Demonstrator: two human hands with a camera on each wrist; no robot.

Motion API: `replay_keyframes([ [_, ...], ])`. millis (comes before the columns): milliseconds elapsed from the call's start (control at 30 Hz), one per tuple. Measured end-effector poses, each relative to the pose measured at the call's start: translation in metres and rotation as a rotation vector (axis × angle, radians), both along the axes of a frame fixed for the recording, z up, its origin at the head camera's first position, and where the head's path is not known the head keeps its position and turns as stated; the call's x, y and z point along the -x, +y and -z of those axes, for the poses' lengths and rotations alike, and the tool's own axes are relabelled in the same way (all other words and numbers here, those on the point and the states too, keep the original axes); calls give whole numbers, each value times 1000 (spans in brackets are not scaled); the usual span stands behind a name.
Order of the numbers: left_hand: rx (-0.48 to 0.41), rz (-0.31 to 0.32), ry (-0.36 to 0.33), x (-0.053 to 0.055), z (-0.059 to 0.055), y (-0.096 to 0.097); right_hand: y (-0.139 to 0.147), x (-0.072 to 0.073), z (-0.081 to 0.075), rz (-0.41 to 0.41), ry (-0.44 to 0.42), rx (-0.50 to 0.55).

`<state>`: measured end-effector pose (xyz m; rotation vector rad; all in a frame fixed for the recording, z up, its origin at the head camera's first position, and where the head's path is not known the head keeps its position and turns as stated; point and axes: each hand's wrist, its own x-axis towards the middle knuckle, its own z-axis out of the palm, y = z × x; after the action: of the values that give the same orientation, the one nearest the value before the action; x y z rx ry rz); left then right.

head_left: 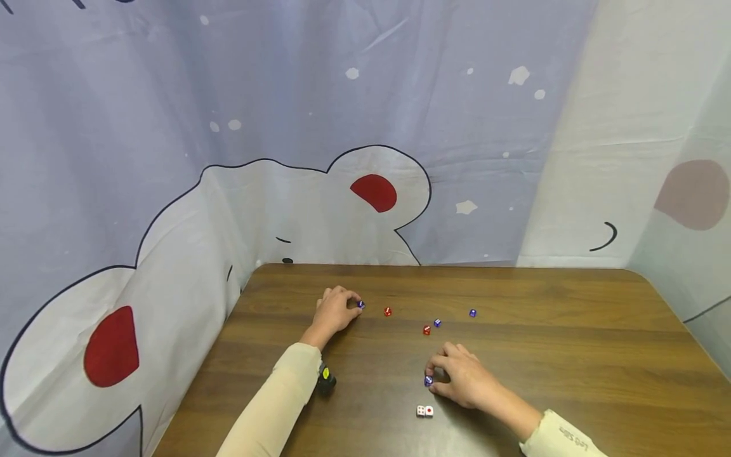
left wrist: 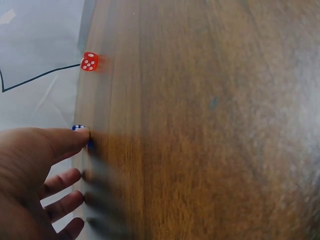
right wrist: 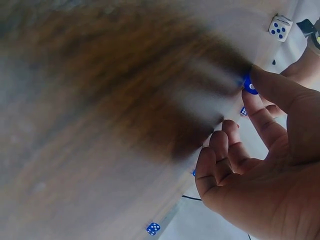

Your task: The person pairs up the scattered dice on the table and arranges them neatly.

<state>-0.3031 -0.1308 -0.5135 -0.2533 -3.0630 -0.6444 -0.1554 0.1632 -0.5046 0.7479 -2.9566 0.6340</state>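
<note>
At the table's far left, my left hand point(head_left: 335, 311) pinches a blue die point(head_left: 361, 304) between thumb and forefinger. The left wrist view shows that blue die point(left wrist: 78, 128) mostly covered by the thumb, the other fingers spread below it. Nearer the front, my right hand point(head_left: 464, 376) holds another blue die point(head_left: 428, 381) by thumb and forefinger, low at the tabletop. In the right wrist view this blue die point(right wrist: 251, 85) shows between the two fingertips. Just in front of it, two white dice point(head_left: 425, 411) sit side by side, touching.
A red die point(head_left: 388, 311) lies right of the left hand. Farther right are a second red die point(head_left: 426, 330), a blue die point(head_left: 437, 323) close to it, and another blue die point(head_left: 473, 313). The wooden table point(head_left: 571, 317) meets a patterned curtain point(head_left: 468, 158) at its back edge.
</note>
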Motion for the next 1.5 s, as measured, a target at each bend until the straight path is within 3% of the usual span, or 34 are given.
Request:
replay_keyframes([
  [1200,29,1,11,0,3,3,-1,1,0,5,14,0],
  [1500,16,-23,9,0,4,1,-1,3,-1,-4,12,-3],
])
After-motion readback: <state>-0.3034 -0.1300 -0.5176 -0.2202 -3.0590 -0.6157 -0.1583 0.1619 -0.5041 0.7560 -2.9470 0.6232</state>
